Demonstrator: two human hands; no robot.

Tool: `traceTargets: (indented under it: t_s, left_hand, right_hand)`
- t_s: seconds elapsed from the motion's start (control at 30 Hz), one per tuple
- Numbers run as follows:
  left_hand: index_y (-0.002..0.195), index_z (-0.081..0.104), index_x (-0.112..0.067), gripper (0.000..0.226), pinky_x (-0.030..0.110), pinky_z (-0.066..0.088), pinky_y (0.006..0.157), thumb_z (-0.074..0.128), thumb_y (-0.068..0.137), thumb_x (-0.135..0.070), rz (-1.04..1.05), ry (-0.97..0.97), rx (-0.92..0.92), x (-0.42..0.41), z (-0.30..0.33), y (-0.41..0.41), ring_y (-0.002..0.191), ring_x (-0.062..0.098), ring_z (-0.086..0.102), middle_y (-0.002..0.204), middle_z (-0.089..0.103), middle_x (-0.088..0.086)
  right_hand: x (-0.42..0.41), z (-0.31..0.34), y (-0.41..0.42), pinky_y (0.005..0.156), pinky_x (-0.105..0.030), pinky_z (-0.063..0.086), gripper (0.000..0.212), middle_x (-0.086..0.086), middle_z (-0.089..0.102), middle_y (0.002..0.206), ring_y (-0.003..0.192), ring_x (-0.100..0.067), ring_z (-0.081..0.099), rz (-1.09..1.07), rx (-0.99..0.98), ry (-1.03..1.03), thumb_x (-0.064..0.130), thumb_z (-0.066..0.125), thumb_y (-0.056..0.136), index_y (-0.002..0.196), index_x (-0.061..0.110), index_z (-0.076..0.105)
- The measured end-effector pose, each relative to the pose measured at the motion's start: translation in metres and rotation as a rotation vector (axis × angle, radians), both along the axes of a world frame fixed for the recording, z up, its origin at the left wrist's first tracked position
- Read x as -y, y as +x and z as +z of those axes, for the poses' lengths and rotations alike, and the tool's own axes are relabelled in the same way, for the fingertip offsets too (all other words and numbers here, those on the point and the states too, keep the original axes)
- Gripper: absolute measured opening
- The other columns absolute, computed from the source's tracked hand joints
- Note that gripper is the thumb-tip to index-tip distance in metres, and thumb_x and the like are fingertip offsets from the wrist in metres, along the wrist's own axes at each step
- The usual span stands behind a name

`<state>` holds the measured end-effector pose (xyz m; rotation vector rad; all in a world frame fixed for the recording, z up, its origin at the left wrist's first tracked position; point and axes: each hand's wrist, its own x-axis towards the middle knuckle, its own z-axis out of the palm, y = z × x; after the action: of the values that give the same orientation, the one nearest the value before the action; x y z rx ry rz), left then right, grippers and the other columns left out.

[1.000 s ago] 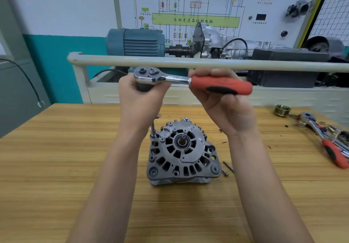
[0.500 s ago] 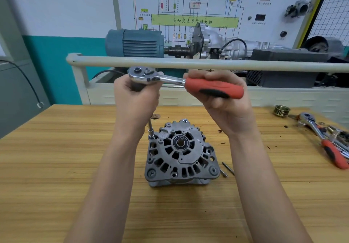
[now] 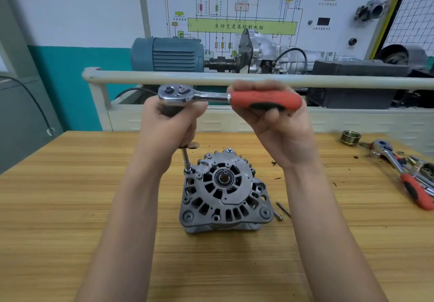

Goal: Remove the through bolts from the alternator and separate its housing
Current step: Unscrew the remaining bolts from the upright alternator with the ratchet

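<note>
Alternator (image 3: 225,193) stands on end mid-table (image 3: 70,207), unclamped. My left hand (image 3: 164,125) is wrapped round the socket extension (image 3: 186,158) under the ratchet (image 3: 225,98) head; my right hand (image 3: 274,123) is curled on its red handle. If I lean the tall extension, I judge the socket could slip off the bolt head and round it, or tip the housing. Count: one alternator, two loose bolts (image 3: 280,211) just right of it, one pulley (image 3: 350,137) and a second ratchet (image 3: 404,175) further off.
</note>
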<state>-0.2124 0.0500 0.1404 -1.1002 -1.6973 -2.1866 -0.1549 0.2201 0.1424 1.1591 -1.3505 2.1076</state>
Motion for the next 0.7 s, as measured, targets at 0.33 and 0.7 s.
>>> traceTargets:
  t_s: [0.33,0.7]
  left_hand:
    - [0.054,0.053,-0.019,0.023,0.023,0.032,0.044,0.069,0.07,-0.022,-0.158,-0.115,-0.117,0.006,-0.001,-0.002,0.039,0.018,0.033,0.043,0.041,-0.005]
    - [0.054,0.028,-0.01,0.037,0.029,0.021,0.043,0.057,0.076,-0.009,0.188,0.066,-0.053,-0.013,-0.001,0.005,0.04,0.016,0.026,0.042,0.031,-0.002]
  right_hand:
    - [0.003,-0.002,-0.008,0.088,-0.033,0.054,0.028,-0.016,0.069,0.11,0.106,-0.026,0.066,0.095,0.218,-0.224,0.015,0.054,0.086,0.108,0.0,0.065]
    - [-0.006,0.001,0.004,0.093,-0.034,0.05,0.034,-0.006,0.072,0.106,0.108,-0.023,0.065,-0.004,-0.028,0.083,0.022,0.081,0.066,0.099,0.015,0.074]
